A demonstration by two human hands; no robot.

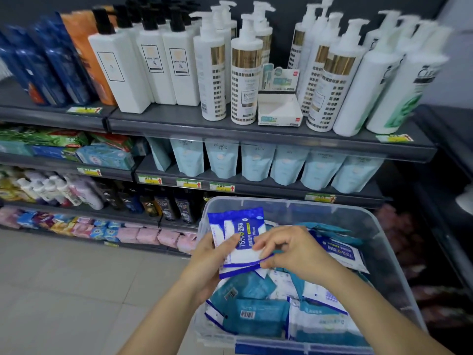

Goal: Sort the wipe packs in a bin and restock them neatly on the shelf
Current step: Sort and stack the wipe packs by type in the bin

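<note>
A clear plastic bin (pixel 378 226) stands in front of the shelves, filled with several wipe packs, blue-and-white ones (pixel 343 252) and teal ones (pixel 258 316). Above the bin I hold a small stack of blue-and-white wipe packs (pixel 238 231) upright. My left hand (pixel 207 260) grips the stack from its left side and underneath. My right hand (pixel 286 249) pinches the stack's lower right edge with thumb and fingers. The bottom of the stack is partly hidden by my hands.
Dark store shelves (pixel 256 134) rise behind the bin, with white pump bottles (pixel 245 73) on top and pale blue refill pouches (pixel 222 160) one level down. A small open display box (pixel 279 108) sits among the bottles. Tiled floor (pixel 76 290) lies left.
</note>
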